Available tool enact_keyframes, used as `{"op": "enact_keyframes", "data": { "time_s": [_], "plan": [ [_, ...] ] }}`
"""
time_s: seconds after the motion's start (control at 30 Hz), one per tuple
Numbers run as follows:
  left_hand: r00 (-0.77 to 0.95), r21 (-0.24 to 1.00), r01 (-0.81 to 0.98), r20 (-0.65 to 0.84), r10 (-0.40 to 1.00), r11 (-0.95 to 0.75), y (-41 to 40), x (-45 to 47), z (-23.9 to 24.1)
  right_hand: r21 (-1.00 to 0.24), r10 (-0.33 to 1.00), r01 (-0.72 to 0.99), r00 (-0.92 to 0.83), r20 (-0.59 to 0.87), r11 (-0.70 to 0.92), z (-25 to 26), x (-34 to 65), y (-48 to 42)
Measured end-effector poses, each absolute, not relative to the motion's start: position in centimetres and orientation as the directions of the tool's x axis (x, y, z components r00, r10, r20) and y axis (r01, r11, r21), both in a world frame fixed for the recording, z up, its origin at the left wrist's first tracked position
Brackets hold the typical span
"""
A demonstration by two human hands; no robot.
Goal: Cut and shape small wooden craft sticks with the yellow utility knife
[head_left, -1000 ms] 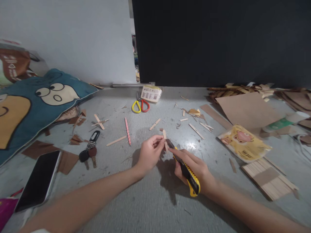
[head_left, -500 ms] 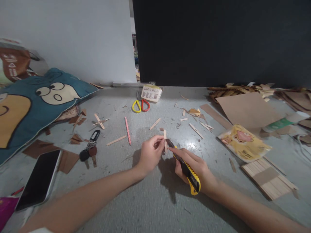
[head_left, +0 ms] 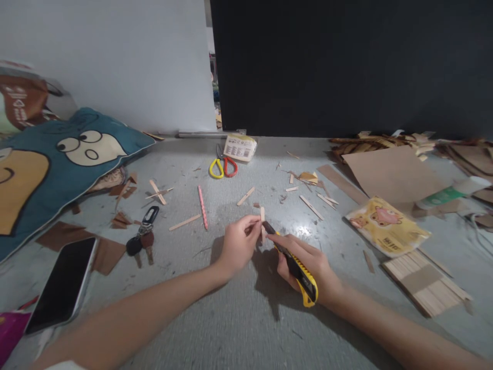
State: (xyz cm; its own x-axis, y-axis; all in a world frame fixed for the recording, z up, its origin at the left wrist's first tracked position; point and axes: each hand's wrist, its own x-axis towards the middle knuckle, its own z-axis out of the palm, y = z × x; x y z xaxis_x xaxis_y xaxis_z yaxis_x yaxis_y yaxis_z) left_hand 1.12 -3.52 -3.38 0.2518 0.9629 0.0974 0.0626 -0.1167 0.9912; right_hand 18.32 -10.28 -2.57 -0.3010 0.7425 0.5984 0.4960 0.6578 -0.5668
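My left hand pinches a short wooden craft stick, held roughly upright just above the table. My right hand is wrapped around a yellow and black utility knife. Its blade end meets the stick close to my left fingertips; how deep the edge sits in the wood is too small to tell. Behind my hands lies another craft stick. A pink candle-like stick rests left of my left hand, touching a craft stick.
Scissors lie by a white and yellow packet at the back. On the left are a phone, keys and a blue pillow. On the right are a yellow packet, bundled craft sticks, brown cardboard and a glue tube.
Almost nothing differs. The stick's upper end and the knife have shifted very slightly; both hands keep their grip.
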Motion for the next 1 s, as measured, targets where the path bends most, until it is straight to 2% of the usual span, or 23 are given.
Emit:
{"op": "enact_keyframes", "data": {
  "time_s": [0.13, 0.37, 0.83, 1.0],
  "plan": [
    [0.258, 0.994, 0.036, 0.094, 0.962, -0.107, -3.62, 1.18, -3.38, -0.579, 0.751, 0.503, -0.254, 0.61, 0.641, -2.56, 18.26, -10.35],
    [0.213, 0.994, 0.047, 0.089, 0.973, -0.101, -3.67, 1.19, -3.45, -0.508, 0.716, 0.534, -0.313, 0.624, 0.676, -2.82, 18.42, -10.49],
    [0.213, 0.997, -0.051, 0.068, 0.975, -0.058, -3.39, 1.2, -3.24, -0.573, 0.745, 0.504, -0.257, 0.615, 0.646, -2.73, 18.18, -10.55],
    [0.216, 0.996, -0.085, 0.058, 0.975, -0.04, -3.26, 1.19, -3.23, -0.556, 0.736, 0.513, -0.263, 0.624, 0.654, -2.79, 18.21, -10.62]
  ]
}}
